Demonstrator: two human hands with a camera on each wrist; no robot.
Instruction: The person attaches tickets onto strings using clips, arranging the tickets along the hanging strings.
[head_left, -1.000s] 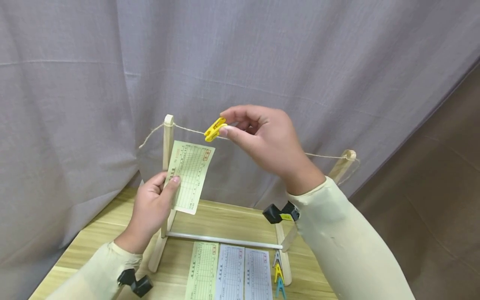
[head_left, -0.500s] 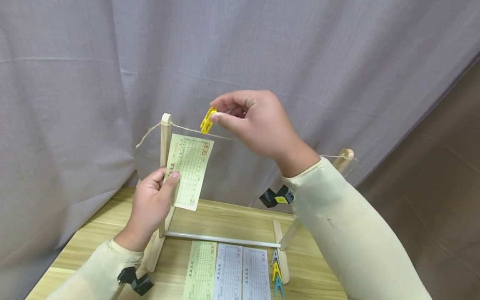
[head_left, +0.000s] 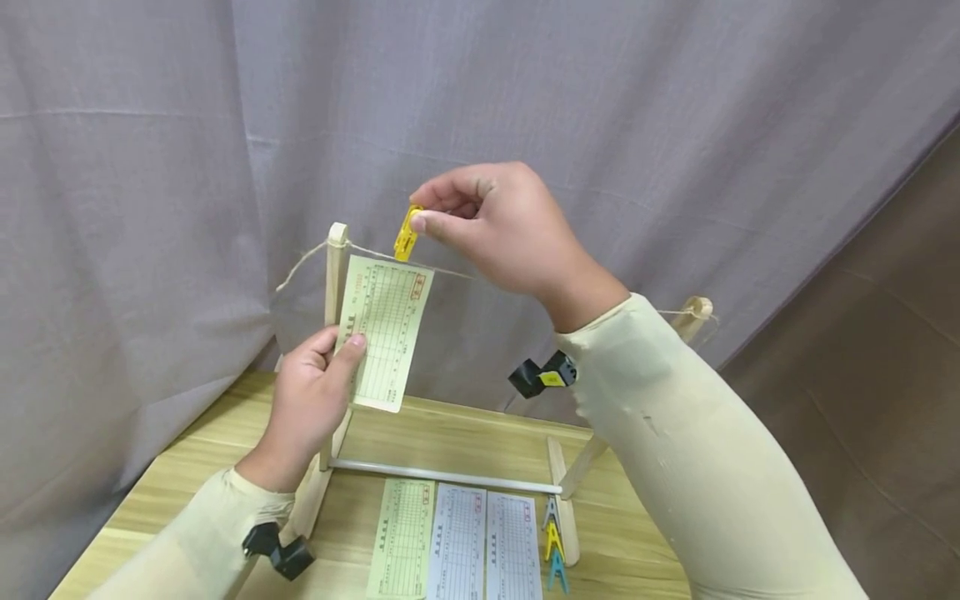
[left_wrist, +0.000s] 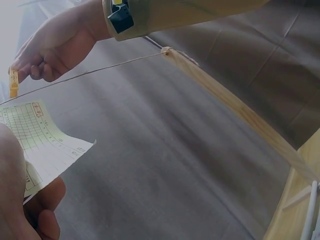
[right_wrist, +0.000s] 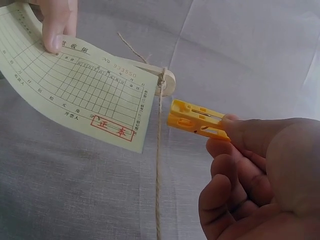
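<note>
My left hand (head_left: 311, 404) pinches a pale green receipt slip (head_left: 386, 333) by its left edge, thumb in front. The slip stands nearly upright, its top edge close to the twine (head_left: 442, 269) near the left post (head_left: 335, 283). My right hand (head_left: 502, 229) pinches a yellow clothespin (head_left: 406, 235) between thumb and index finger just above the twine. In the right wrist view, the clothespin (right_wrist: 197, 120) points at the twine (right_wrist: 159, 165), and the printed slip (right_wrist: 95, 87) lies on the twine's other side, slightly curved.
A green slip (head_left: 401, 537) and two bluish-white slips (head_left: 456, 542) lie on the wooden table (head_left: 450, 433). Beside them is a row of grey, yellow (head_left: 553, 542) and blue clothespins. The stand's right post (head_left: 686, 321) and white crossbar (head_left: 450, 477) frame the space; a grey curtain (head_left: 600, 108) hangs behind.
My right hand has moved left and up with the clothespin, which now points more steeply down at the twine. My left hand has raised the slip slightly, closer to the twine.
</note>
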